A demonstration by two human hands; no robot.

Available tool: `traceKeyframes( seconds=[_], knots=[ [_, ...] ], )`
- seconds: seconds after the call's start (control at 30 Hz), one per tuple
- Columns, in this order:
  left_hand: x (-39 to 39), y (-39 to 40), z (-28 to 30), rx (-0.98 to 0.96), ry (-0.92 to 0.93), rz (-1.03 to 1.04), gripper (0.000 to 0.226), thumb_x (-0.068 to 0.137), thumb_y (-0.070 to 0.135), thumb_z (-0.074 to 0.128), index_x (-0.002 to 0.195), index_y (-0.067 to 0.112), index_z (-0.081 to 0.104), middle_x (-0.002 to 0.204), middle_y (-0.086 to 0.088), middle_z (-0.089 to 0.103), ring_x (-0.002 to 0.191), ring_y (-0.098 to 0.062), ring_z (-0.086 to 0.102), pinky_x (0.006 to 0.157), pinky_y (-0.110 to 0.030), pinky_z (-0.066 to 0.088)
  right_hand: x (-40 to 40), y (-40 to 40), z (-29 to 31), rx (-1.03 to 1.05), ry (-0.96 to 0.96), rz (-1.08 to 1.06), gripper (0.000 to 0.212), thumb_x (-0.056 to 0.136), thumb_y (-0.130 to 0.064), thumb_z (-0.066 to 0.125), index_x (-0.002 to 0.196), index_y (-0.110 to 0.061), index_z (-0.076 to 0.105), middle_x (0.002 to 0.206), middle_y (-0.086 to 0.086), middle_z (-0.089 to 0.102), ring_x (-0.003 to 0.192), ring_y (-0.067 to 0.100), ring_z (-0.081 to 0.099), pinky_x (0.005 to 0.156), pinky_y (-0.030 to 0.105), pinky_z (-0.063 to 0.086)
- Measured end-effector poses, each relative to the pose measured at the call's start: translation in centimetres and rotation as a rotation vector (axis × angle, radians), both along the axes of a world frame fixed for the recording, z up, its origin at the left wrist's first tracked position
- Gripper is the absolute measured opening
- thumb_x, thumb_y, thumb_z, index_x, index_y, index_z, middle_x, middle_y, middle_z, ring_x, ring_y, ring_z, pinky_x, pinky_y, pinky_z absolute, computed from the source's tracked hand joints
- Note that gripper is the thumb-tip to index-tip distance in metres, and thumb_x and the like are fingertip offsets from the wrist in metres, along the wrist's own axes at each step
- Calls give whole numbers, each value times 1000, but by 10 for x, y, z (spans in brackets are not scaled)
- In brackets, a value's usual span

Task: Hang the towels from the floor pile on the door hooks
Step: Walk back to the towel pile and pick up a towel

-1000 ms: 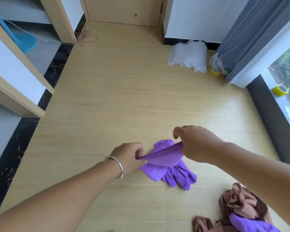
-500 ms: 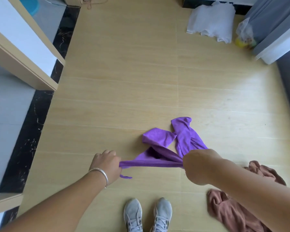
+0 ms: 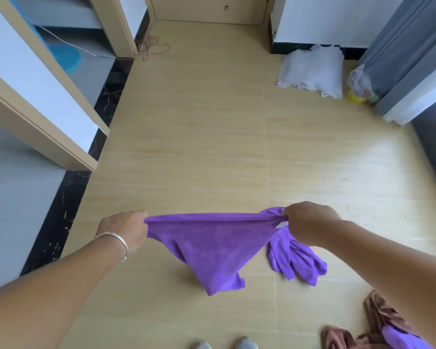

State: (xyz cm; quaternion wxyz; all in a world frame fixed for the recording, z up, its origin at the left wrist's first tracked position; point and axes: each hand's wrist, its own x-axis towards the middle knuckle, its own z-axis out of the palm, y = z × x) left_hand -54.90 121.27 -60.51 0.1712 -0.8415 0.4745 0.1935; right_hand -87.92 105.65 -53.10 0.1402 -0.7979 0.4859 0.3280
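- While no towel hung on a hook yet, the task looked only just begun, and no door hooks showed anywhere.
- The left hand (image 3: 122,230) had its grip pinched tight on the left end of the purple towel (image 3: 212,250).
- The right hand (image 3: 310,222) had its grip closed round the bunched right end of the same towel.
- The towel's top edge was pulled straight between the two hands, near the person and above the floor (image 3: 199,122).
- Its middle sagged down in a soft point, and a loose part hung by the right hand.
- The cloth looked thin, soft and a bit fuzzy, with a sewn hem.
- A pile of brown and purple towels (image 3: 363,333) lay on the floor at the near right, waiting.
- The floor was smooth, pale, shiny tile.
- A closed tan door (image 3: 209,8) stood at the far end.
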Motion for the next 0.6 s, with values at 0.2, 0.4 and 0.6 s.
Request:
traceKeyframes(
  seconds=[0.2, 0.4, 0.6],
  knots=[
    [42, -85, 99, -288, -54, 6, 19, 88, 13, 42, 81, 26, 54, 71, 0, 57, 68, -25, 56, 60, -29, 39, 23, -74, 54, -237, -223, -104, 39, 84, -9, 39, 110, -26, 61, 108, 1, 62, 97, 26, 57, 68, 29, 38],
    [71, -115, 173, -519, -174, -79, 21, 95, 23, 44, 81, 25, 59, 69, 0, 57, 67, -28, 54, 56, -28, 33, 31, -111, 104, -398, -386, -191, 46, 82, -5, 38, 110, -33, 62, 103, 1, 62, 85, 27, 55, 64, 29, 38],
    [70, -85, 177, -573, -133, -88, 24, 94, 20, 49, 91, 37, 66, 71, 3, 61, 70, -26, 55, 57, -30, 36, 21, -96, 97, -444, -472, -201, 46, 81, -7, 36, 107, -34, 63, 90, -1, 58, 80, 26, 54, 62, 29, 40]
  ],
)
